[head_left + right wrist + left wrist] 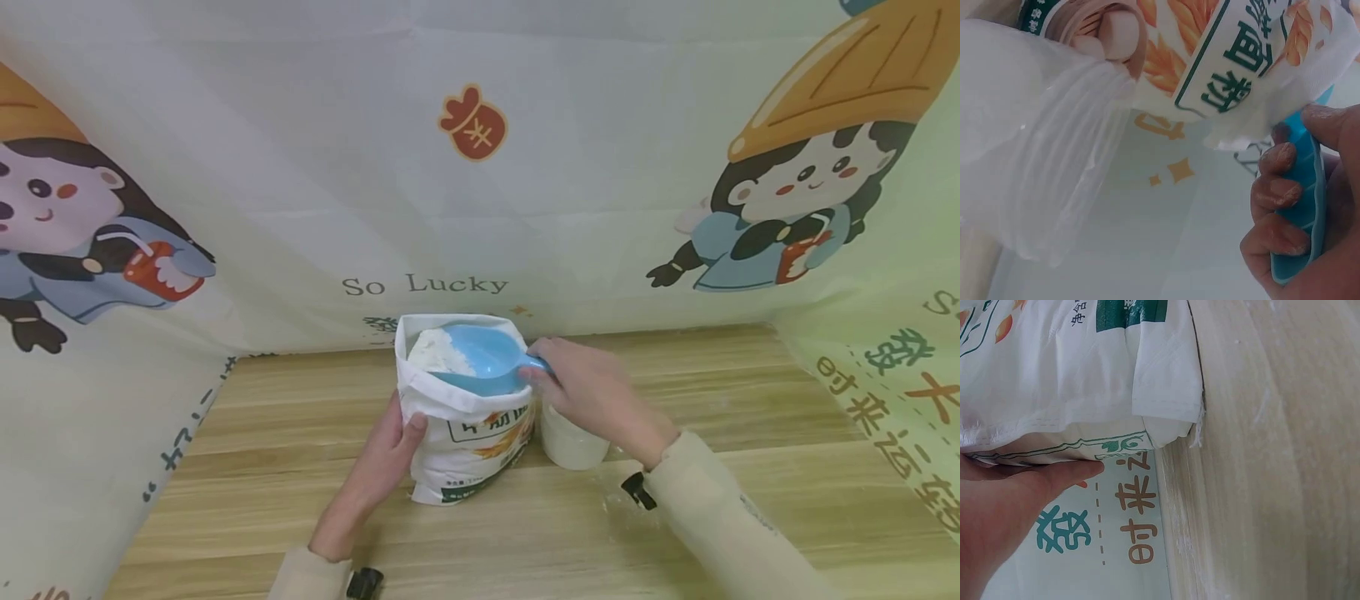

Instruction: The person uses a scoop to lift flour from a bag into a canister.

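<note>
A white flour bag [465, 454] stands upright with its top folded open, and white flour [438, 352] shows inside. My left hand [390, 446] grips the bag's left side, thumb on the front; in the left wrist view the hand [1029, 494] lies along the bag [1054, 381]. My right hand [588, 387] holds a blue scoop [483, 354] by its handle. The scoop's bowl is in the bag's mouth, with flour at its left side. In the right wrist view the fingers curl round the ribbed scoop handle [1300, 194], with flour dust on the fingertips.
A translucent plastic tub [573, 442] stands right of the bag, partly under my right forearm; its ridged rim [1079, 156] shows in the right wrist view. The wood-grain table [525, 542] meets a printed cloth backdrop [330, 167] behind and at both sides.
</note>
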Demonstrator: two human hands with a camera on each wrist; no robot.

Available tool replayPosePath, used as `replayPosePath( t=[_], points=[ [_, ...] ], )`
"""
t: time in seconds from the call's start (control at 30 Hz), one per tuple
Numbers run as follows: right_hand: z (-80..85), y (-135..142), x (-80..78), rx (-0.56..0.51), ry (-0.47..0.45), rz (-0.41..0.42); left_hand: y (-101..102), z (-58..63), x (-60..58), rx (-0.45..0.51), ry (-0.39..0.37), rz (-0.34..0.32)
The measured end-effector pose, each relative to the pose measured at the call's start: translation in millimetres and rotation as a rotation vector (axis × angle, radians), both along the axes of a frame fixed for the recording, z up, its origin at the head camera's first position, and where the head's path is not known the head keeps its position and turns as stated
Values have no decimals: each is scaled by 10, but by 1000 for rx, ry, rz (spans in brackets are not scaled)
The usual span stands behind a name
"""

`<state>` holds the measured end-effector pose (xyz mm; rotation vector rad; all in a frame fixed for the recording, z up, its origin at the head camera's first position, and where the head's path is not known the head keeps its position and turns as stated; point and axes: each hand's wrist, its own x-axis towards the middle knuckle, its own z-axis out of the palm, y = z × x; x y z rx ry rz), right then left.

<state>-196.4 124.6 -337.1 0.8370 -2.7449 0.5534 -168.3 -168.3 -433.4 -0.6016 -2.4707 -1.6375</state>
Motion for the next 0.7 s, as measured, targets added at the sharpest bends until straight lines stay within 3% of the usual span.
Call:
replayPosePath(
  t=[0.7],
  points=[
    [-77, 115, 1, -120, -9, 21, 9, -16, -3, 2, -11, -2]
  ],
)
